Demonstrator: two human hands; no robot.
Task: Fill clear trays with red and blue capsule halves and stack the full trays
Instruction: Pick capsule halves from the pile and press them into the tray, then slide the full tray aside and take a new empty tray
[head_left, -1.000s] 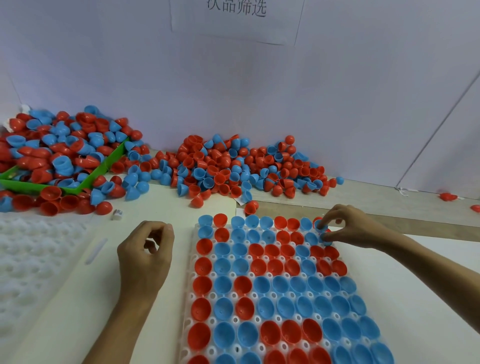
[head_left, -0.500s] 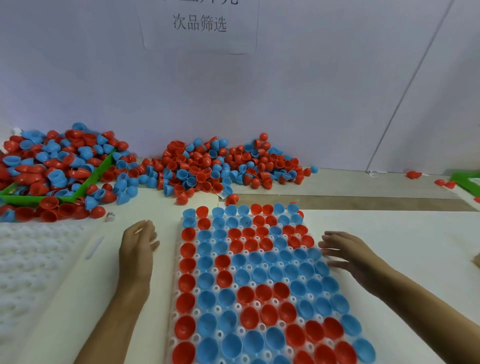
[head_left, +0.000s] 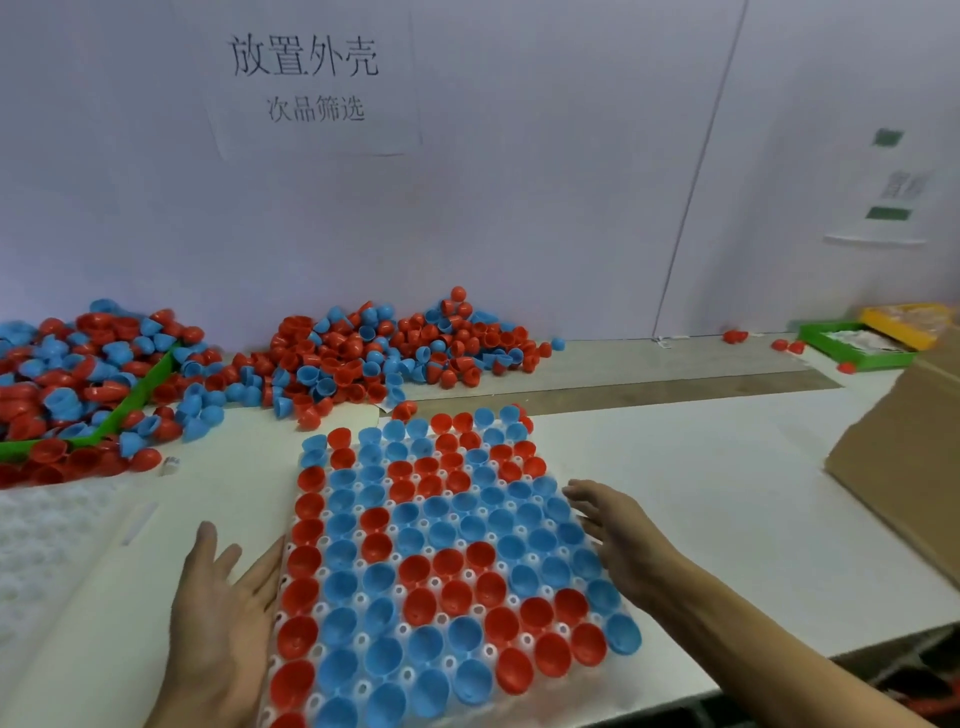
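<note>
A clear tray (head_left: 358, 600) lies in front of me on the white table, its pockets filled with red and blue capsule halves (head_left: 441, 561). My left hand (head_left: 223, 608) lies flat with straight fingers against the tray's left edge. On the tray's right edge rests my right hand (head_left: 613, 530), fingers straight and spread. Neither hand holds anything. A loose heap of red and blue halves (head_left: 395, 348) sits by the wall behind the tray.
A green bin (head_left: 130, 400) overflowing with halves stands at the far left. White empty trays (head_left: 47, 540) lie at the left. A cardboard box (head_left: 904, 462) sits at the right, with green and yellow bins (head_left: 862, 358) behind it. Table's front edge runs at lower right.
My right hand let go of a capsule half at the tray's far corner and moved back to the right edge. My left hand uncurled and laid flat against the left edge.
</note>
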